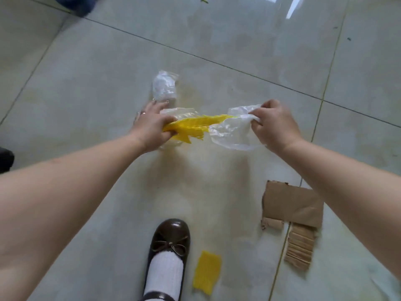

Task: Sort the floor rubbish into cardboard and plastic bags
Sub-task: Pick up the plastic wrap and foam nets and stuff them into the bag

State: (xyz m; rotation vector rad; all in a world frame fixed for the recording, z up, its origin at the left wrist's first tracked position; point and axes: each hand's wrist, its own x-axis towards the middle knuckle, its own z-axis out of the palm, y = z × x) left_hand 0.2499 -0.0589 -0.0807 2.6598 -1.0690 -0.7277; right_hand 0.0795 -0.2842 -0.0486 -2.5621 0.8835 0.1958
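My left hand (152,124) grips one end of a yellow plastic net (195,127) together with some clear film. The net's other end runs into a clear plastic bag (230,131), whose rim my right hand (275,124) pinches, above the floor. A crumpled clear plastic wrapper (164,86) lies on the tiles just beyond my left hand. Near my foot lies a second small yellow net piece (207,272). A torn brown cardboard piece (293,205) lies at the lower right, with a ribbed corrugated cardboard scrap (300,248) below it.
My brown shoe with a white sock (169,246) stands at the bottom centre. A dark blue shape (80,4) sits at the top left and a dark object (5,158) at the left edge. Glossy grey floor tiles (238,40) stretch all around.
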